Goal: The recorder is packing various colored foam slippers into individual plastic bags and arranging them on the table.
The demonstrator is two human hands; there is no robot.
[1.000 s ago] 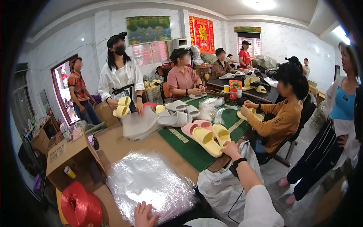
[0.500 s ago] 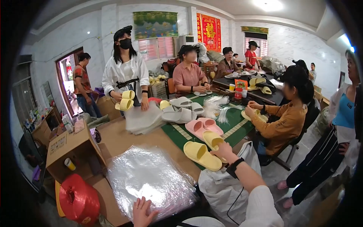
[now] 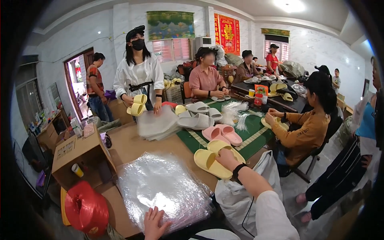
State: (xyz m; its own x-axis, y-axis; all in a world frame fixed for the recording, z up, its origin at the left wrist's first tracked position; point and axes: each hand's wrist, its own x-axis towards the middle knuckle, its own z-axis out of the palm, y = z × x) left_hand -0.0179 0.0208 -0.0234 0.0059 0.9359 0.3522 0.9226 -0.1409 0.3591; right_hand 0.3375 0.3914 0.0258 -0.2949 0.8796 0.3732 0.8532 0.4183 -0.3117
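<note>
My left hand (image 3: 156,224) rests with spread fingers on the near edge of a stack of clear plastic bags (image 3: 160,188). Off to the right, my right hand (image 3: 227,160) grips a pair of yellow slippers (image 3: 206,161) at the corner of the green mat; its fingertips are hidden among the slippers. Just behind them lies a pair of pink slippers (image 3: 226,134). Grey slippers (image 3: 196,121) sit farther back on the mat.
A cardboard box (image 3: 68,154) and a red roll of plastic twine (image 3: 86,210) stand at left. A white sack (image 3: 248,200) hangs by the table's right edge. Co-workers sit and stand around; one across the table holds yellow slippers (image 3: 138,106) beside a pile of clear bags (image 3: 158,125).
The two yellow slippers under my right hand have come closer together, and the hand has shifted slightly left. My left hand stays on the bags. The whole view has shifted a little.
</note>
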